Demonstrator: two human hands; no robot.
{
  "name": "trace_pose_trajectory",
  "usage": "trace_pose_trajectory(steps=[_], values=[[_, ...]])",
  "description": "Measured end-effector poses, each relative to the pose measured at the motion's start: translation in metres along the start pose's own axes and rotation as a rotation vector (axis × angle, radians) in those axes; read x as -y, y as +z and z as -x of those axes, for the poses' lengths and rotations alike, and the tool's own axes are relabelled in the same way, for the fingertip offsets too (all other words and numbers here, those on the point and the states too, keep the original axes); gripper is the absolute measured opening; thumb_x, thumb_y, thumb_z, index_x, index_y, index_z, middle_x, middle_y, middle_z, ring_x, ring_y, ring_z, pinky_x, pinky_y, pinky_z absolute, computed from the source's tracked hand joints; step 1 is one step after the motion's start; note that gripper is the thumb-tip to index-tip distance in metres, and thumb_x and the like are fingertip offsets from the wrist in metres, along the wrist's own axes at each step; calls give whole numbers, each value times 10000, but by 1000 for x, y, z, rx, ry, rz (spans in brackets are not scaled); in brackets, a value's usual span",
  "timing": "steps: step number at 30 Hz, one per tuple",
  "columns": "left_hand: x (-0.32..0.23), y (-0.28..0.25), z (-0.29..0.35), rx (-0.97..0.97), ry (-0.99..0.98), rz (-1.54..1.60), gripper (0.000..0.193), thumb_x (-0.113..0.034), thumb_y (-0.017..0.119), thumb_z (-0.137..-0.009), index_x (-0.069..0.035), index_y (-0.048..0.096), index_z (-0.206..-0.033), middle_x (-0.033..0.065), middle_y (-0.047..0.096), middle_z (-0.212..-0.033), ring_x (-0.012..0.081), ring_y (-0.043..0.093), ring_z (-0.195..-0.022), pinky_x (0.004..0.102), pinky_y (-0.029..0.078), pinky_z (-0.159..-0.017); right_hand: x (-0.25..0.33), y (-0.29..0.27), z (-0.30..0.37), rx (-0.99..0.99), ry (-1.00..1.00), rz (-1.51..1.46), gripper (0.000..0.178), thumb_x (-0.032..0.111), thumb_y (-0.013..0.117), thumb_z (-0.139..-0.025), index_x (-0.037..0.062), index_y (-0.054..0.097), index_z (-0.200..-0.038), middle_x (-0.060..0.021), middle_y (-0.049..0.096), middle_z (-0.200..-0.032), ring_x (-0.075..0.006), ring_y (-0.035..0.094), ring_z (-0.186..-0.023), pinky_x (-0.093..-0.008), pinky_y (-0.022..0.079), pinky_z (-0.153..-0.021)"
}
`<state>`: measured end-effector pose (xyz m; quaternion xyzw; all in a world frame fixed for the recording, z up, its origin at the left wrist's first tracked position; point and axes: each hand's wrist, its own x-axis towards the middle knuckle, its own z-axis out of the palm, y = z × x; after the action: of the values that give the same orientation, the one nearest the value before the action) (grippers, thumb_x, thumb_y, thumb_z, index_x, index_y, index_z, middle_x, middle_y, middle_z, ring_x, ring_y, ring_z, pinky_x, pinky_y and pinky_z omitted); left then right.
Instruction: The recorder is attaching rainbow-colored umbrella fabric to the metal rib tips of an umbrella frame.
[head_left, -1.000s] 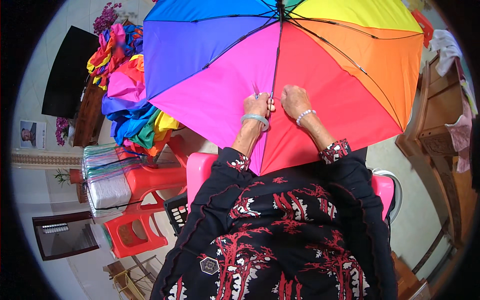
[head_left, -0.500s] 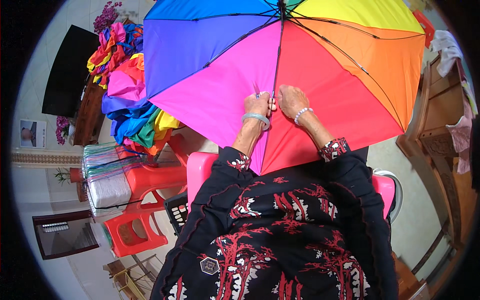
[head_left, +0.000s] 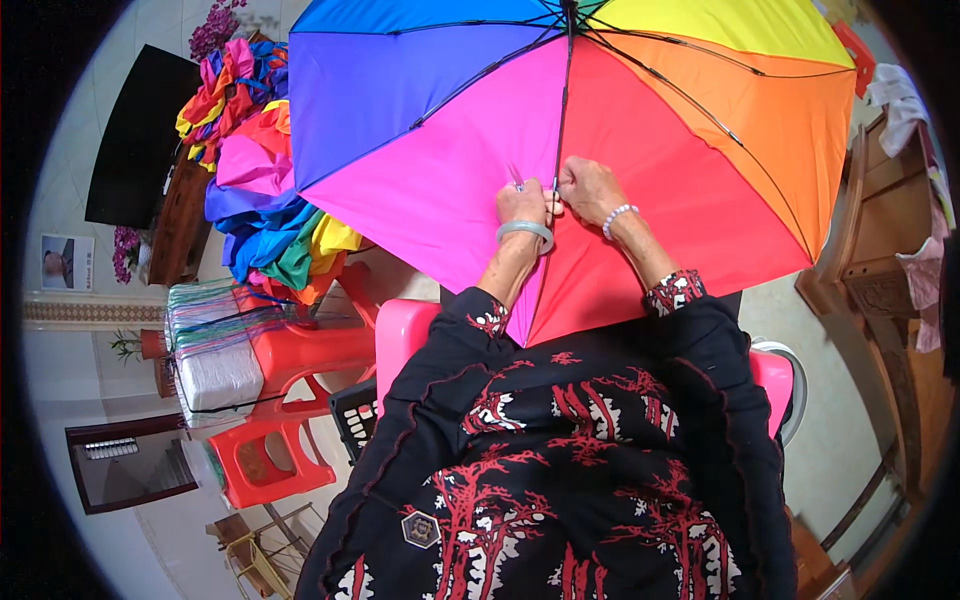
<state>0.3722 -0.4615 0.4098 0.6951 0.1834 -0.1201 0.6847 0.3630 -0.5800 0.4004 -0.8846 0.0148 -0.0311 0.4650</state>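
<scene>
An open umbrella [head_left: 470, 190] with rainbow panels spreads in front of me, its inner side and dark ribs facing me. My left hand [head_left: 523, 207], with a pale bangle on its wrist, is closed on the rib [head_left: 563, 110] and cloth where the pink and red panels meet. A small shiny object [head_left: 518, 186] shows at its fingers; its kind is unclear. Just right of the rib, my right hand [head_left: 593, 190], wearing a bead bracelet, has its fingers pinched close to the left fingertips. Whatever they pinch is too small to make out.
To the left, a pile of colourful cloth [head_left: 270, 190] lies beside a wrapped white bundle [head_left: 215, 370] with thin strands, near red plastic stools [head_left: 265, 460]. A black case [head_left: 355, 420] sits by my pink chair [head_left: 402, 345]. At the right stands a carved wooden chair [head_left: 870, 260].
My right hand has shifted slightly up, its fingers turning in toward the rib. The left hand keeps its hold on the rib and cloth.
</scene>
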Motion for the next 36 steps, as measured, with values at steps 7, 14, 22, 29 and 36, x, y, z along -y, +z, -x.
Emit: trace_pose_trajectory(steps=[7,14,22,29,36], values=[[2,-1,5,-82,34,124,147,-100,443,-813,30,484,-759,136,585,-624,159,534,-416,242,348,-315,11,-14,13,129,316,-505,57,33,512,-757,-9,512,-718,-90,544,-587,-152,540,-440,-265,447,-351],[0,2,7,-70,29,103,133,-95,452,-813,26,486,-768,125,582,-632,155,537,-420,243,350,-317,7,-12,14,148,344,-535,66,35,503,-777,-10,497,-729,-38,500,-580,-92,487,-399,-214,419,-308],[5,1,-2,72,22,-45,104,-82,468,-810,17,498,-793,90,561,-600,145,542,-428,236,349,-321,5,-7,15,139,338,-464,93,51,492,-789,-7,497,-716,-38,496,-575,-91,485,-401,-218,420,-313],[2,2,10,-95,79,161,124,-79,436,-826,38,458,-791,143,573,-640,183,564,-450,249,374,-327,11,-7,17,82,291,-452,118,68,489,-800,-2,500,-705,-40,496,-563,-92,484,-399,-220,399,-303],[2,-6,3,7,9,164,126,-79,420,-836,42,438,-805,171,579,-675,207,569,-459,248,384,-336,11,-13,18,61,311,-296,135,88,497,-780,-8,517,-687,-64,516,-527,-115,508,-390,-251,418,-312]])
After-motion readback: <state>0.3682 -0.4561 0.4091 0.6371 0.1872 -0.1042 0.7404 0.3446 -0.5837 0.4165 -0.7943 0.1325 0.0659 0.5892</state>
